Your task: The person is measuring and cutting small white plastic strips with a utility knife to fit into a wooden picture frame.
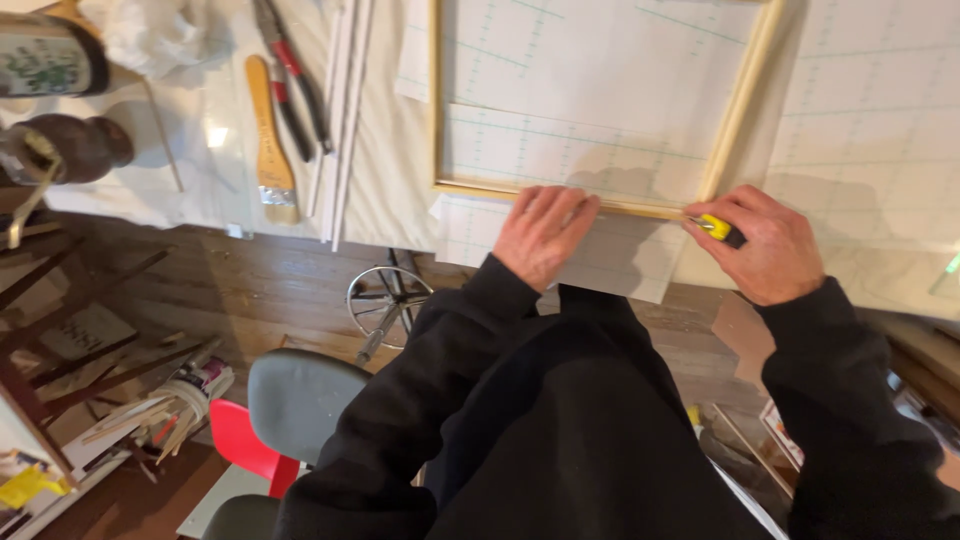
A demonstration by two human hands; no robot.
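A light wooden frame [741, 95] lies on white gridded paper [590, 80] spread over the table. My left hand [540, 232] rests flat, fingers spread, on the frame's near rail and the paper below it. My right hand [768, 245] grips a yellow and black utility knife [721, 229], its tip against the frame's near right corner. Both arms wear black sleeves.
A flat paintbrush [268, 140], pliers with red and black handles [295, 85] and thin white strips [345, 110] lie at the table's left. A dark vase [75, 148] stands further left. Below are a grey stool seat [300, 400], a red seat [240, 445] and wooden floor with clutter.
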